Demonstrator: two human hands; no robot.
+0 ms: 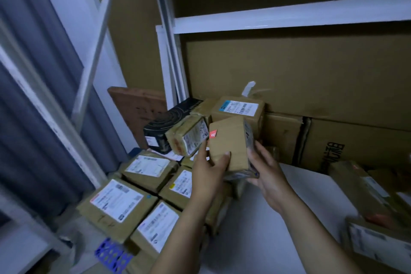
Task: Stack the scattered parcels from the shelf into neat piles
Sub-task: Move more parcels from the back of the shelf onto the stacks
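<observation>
**Far left:** a grey-blue curtain (33, 95) hangs beside a white frame post (93, 55).

**Lower left:** a blue perforated item (111, 253), partly hidden, lies below a group of labelled parcels (117, 204). These are laid flat side by side with their white labels facing up.

**Behind the group:** a brown board (138, 107) leans upright. A black box (160, 128) lies against a tilted taped parcel (189, 138). Further back sits a labelled carton (238, 110), its label blue and white.

**Centre:** the held parcel (229, 147) is plain brown with a red sticker (213, 134) at its upper left corner. It is raised above the white shelf (289, 218), just in front of the back pile and to the right of the flat group.
- The left hand (209, 173) takes the parcel's lower left edge. Its grip is closed on the parcel, thumb pressed on the front face and fingers behind.
- The right hand (269, 173) takes the right side and lower corner, its grip likewise wrapped round the parcel.

**Behind:** large cardboard cartons (311, 87) stand against the back, under a white shelf rail (289, 18).

**Right:** loose parcels (360, 189), blurred, lie at the shelf's right end.
</observation>
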